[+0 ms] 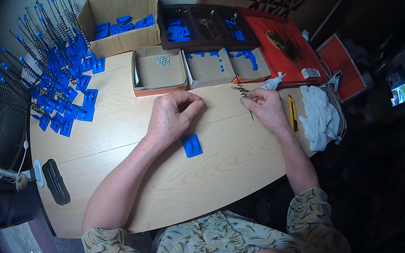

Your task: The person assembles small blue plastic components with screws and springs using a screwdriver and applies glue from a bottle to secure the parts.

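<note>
My right hand [267, 106] pinches a thin dark coiled wire [241, 89], whose straight end sticks out below the fingers. My left hand [173, 112] hovers at mid-table in front of the shallow boxes, its thumb and fingertips pressed together. Whatever sits in that pinch, if anything, is too small to make out. Below the left hand, a single blue plastic base [192, 146] with a raised middle lies flat on the wooden table [208, 176]. Neither hand touches it.
Blue-based wire pieces [64, 93] crowd the left side. Behind stand a cardboard box [124, 47], a dark divided tray [172, 45] and shallow boxes [161, 89] of small beads and blue parts. A yellow cutter [292, 113] and white gloves [318, 117] lie at right, a black case [55, 182] at left.
</note>
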`<state>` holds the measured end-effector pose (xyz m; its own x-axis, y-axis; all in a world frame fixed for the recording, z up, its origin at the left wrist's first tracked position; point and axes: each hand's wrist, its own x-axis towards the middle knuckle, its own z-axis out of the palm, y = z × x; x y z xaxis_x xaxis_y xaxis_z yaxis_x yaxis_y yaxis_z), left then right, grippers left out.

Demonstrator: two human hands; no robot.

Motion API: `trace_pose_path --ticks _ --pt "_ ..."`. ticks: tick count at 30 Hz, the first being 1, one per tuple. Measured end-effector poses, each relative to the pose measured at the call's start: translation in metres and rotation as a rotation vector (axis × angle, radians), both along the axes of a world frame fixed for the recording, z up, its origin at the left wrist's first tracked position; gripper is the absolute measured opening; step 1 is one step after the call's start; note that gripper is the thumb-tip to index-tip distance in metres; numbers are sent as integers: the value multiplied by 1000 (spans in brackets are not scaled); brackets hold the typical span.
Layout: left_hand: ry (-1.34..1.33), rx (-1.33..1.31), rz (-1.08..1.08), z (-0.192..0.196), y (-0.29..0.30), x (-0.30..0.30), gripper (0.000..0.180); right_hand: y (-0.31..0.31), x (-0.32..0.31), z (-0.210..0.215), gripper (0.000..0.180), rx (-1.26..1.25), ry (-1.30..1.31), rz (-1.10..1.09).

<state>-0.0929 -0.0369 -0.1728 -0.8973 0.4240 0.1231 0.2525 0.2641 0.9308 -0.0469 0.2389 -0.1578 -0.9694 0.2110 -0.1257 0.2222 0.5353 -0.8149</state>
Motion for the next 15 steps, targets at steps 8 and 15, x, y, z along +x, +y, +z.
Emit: trace_pose_path --ticks 8,15 --pt "92 -45 25 -3 3 -1 29 1 1 2 25 36 -4 -17" --pt "109 -32 150 3 13 8 38 2 1 0 23 20 7 -14"
